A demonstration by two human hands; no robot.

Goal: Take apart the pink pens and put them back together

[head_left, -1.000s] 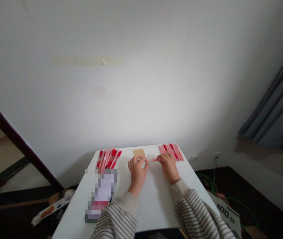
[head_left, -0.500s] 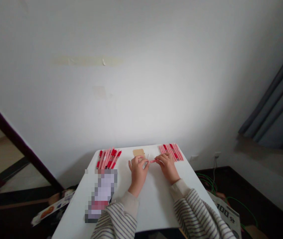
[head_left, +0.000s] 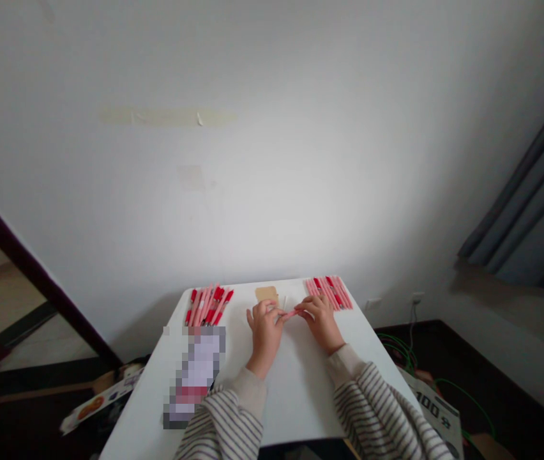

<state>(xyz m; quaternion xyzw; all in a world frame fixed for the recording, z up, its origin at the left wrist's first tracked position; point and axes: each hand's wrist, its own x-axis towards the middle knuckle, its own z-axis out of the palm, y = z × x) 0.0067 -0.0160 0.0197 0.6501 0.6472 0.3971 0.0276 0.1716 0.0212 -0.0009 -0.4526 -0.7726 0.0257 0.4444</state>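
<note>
Between my hands, above the middle of the white table, is a slim pink pen [head_left: 291, 314]. The fingertips of my left hand [head_left: 267, 329] pinch its left end. On its right end the fingers of my right hand [head_left: 320, 322] are closed. Part of the pen is hidden by the fingers. Just beyond it lie a tan square [head_left: 267, 294] and a thin white strip [head_left: 285, 301]. A loose bunch of pink and red pens [head_left: 209, 305] lies at the far left, and a neater row of similar pens [head_left: 338, 291] at the far right, close behind my right hand.
A pixelated oblong object [head_left: 195, 377] rests on the white table [head_left: 301, 396], left of my left forearm. The wall [head_left: 272, 191] rises right behind the table. Boxes and green cables [head_left: 399, 348] are on the floor to the right.
The pen shows more of its pink body between my hands and slants slightly more. My left fingertips have shifted a little; both hands stay in nearly the same place.
</note>
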